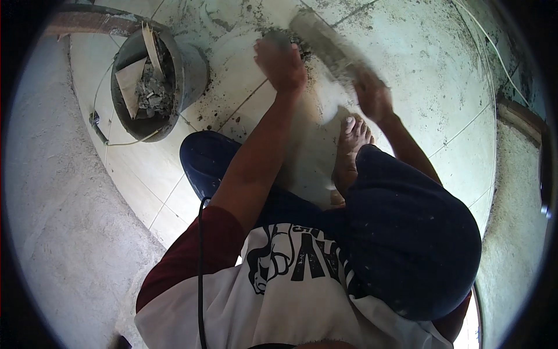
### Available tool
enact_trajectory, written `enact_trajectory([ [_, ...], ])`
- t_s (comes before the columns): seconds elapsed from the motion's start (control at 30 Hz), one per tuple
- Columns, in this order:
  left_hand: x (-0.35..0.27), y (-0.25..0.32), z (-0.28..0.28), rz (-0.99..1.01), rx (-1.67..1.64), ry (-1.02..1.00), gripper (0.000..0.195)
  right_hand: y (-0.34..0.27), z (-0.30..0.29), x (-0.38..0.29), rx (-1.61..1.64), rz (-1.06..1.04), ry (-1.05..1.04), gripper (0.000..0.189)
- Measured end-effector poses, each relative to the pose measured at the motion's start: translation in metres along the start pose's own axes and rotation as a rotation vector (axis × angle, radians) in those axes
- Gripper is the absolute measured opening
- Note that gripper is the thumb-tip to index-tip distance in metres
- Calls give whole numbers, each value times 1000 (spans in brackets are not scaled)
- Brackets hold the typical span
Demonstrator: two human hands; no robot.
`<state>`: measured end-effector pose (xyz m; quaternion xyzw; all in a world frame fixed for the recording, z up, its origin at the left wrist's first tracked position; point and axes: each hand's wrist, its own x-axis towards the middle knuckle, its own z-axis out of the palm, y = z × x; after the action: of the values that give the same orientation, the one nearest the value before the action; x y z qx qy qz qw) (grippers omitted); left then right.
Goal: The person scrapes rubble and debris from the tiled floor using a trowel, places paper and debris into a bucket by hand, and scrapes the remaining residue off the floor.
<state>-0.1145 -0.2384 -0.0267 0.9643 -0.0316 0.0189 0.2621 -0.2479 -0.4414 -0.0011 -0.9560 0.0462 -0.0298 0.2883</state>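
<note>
My left hand (pixel 283 70) grips a dark grey rounded piece (pixel 277 40), too blurred to name, low over the tiled floor (pixel 418 52). In my right hand (pixel 374 94) is a long, flat grey-brown tool (pixel 324 46), motion-blurred; whether it is a brush or a float I cannot tell. Its far end slants up and left beside a small heap of dark debris (pixel 305 52) between my hands. To the left of my hands stands a grey bucket (pixel 194 72) holding rubble (pixel 154 98), a splintered wood strip (pixel 151 50) and a flat pale piece (pixel 130 87).
The bucket's wire handle (pixel 101 131) hangs out to its left. A brown curved beam or pipe (pixel 96 22) lies behind it. My bare foot (pixel 355 135) rests just below my right hand. Rough walls (pixel 56 174) flank both sides, and a thin white cable (pixel 492 41) runs at right.
</note>
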Motion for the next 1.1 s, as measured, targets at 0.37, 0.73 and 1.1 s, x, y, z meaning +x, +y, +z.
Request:
enact_trajectory([
  [0.37, -46, -55, -14, 3, -142, 248, 75, -30, -12, 11, 305, 168, -220, 57],
  [0.73, -66, -44, -44, -48, 180, -77, 77, -137, -188, 75, 305, 152, -220, 48],
  [1.1, -100, -69, -77, -542, 296, -82, 80, -137, -138, 152, -259, -413, 328, 44],
])
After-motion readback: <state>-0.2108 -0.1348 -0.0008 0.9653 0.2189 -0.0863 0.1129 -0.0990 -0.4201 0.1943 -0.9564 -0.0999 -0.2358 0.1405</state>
